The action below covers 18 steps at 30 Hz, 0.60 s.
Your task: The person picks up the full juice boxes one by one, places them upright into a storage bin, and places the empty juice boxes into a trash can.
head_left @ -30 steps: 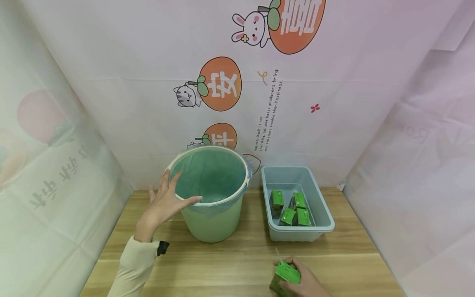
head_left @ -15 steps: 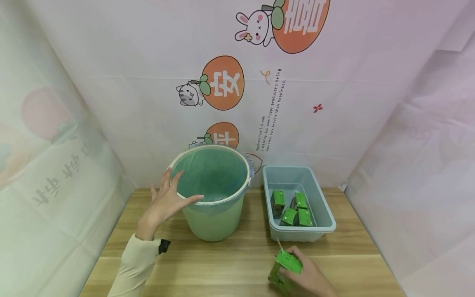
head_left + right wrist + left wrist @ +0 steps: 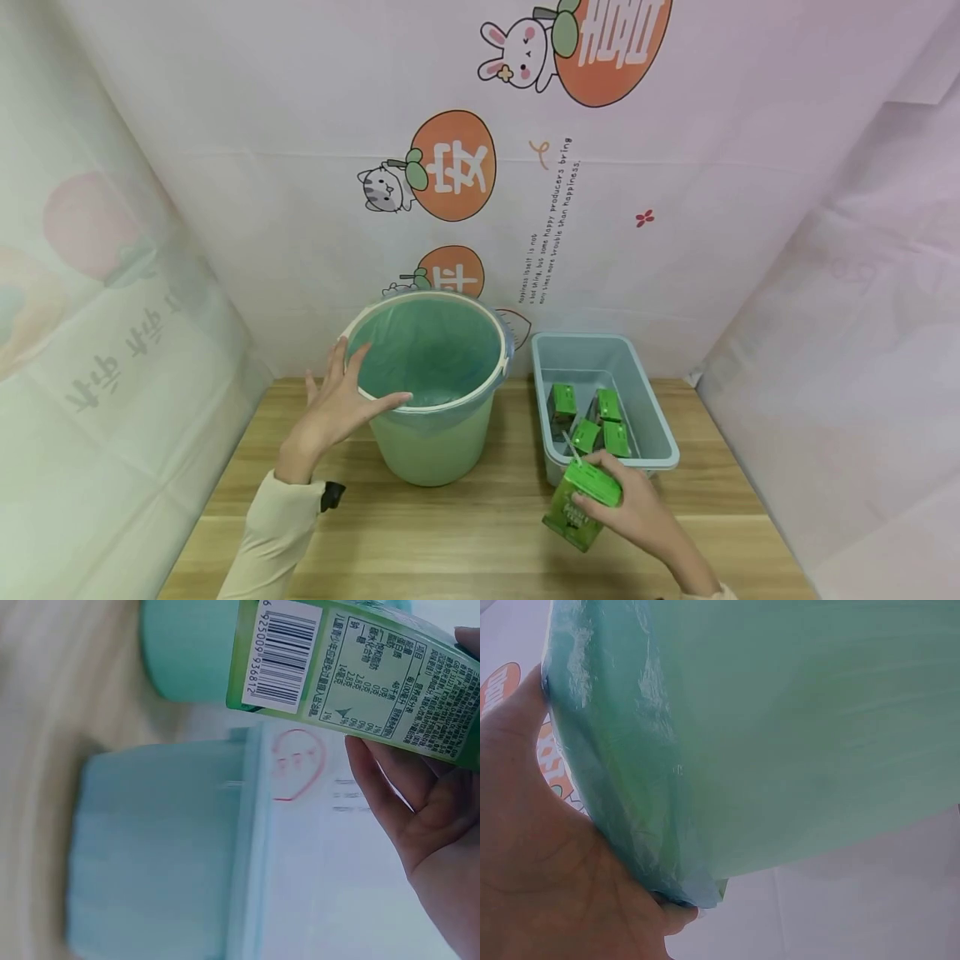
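Note:
A pale green bucket (image 3: 431, 450) lined with a thin translucent bag stands left of centre on the table. My left hand (image 3: 330, 417) rests at its near left rim, fingers spread and fairly straight; in the left wrist view, the palm (image 3: 562, 877) lies along the bag-covered edge. My right hand (image 3: 630, 504) grips a green drink carton (image 3: 579, 508) by its sides, tilted above the table in front of the blue basin. A thin straw (image 3: 572, 447) sticks up from its top. The right wrist view shows the carton's barcode side (image 3: 330, 675).
Behind the held carton, a light blue rectangular basin (image 3: 660, 442) contains several similar green cartons (image 3: 607, 405). A wooden table (image 3: 420, 542) carries everything, with white printed cloth (image 3: 315, 208) hanging at the back and sides.
My right hand has lifted the drink carton up and forward from the table's near edge toward the basin. My left hand stays at the bucket rim; the head view shifts slightly.

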Tool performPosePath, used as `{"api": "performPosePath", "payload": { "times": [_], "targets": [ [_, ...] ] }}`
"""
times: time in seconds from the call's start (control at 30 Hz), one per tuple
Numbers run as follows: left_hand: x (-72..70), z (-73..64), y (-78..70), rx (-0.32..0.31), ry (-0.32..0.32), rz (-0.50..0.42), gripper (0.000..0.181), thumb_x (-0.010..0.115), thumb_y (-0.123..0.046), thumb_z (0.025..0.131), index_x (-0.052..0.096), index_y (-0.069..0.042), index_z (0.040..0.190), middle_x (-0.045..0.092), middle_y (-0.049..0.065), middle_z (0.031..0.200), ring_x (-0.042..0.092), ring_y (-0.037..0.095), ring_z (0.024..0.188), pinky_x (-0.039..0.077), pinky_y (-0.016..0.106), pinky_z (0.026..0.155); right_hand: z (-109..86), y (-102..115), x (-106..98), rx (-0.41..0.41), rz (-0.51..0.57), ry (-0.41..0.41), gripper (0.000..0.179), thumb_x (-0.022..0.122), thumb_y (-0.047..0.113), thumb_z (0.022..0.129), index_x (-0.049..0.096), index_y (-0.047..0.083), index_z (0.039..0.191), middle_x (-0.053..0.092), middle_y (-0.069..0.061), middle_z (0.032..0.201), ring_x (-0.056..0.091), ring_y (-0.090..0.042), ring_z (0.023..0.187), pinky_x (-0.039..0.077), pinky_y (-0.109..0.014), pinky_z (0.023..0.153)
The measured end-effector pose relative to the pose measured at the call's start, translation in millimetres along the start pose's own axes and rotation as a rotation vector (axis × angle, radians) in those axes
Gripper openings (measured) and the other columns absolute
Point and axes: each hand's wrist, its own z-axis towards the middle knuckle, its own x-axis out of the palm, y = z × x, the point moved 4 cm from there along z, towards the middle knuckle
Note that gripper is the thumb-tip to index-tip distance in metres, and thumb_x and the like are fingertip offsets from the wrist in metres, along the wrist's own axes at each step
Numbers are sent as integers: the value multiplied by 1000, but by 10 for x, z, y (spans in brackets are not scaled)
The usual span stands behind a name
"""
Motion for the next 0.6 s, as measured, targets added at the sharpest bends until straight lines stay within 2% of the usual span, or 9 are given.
{"api": "performPosePath", "payload": {
  "times": [0.23, 0.37, 0.6],
  "targets": [
    [-18, -19, -30, -2, -2, -6, 123, 72, -77, 85, 15, -9, 170, -13, 21, 175, -11, 44, 160, -13, 82, 113, 278, 254, -55, -45, -10, 14, 39, 81, 19, 93, 66, 5, 126, 63, 4, 77, 54, -5, 55, 49, -26, 44],
    [-22, -21, -30, -10, 10, 5, 123, 70, -77, 86, 13, -10, 171, -15, 19, 175, -12, 43, 160, -13, 81, 113, 434, 331, -52, -76, -21, 45, 41, 80, 21, 94, 66, 5, 129, 64, 6, 75, 54, -5, 55, 50, -28, 45],
    [-5, -12, -11, -8, 4, 0, 122, 70, -78, 85, 14, -10, 171, -14, 19, 175, -11, 43, 161, -13, 81, 114, 661, 465, -98, -151, -61, 32, 42, 82, 19, 90, 68, 6, 128, 65, 7, 77, 54, -6, 57, 50, -28, 47]
  ]
}}
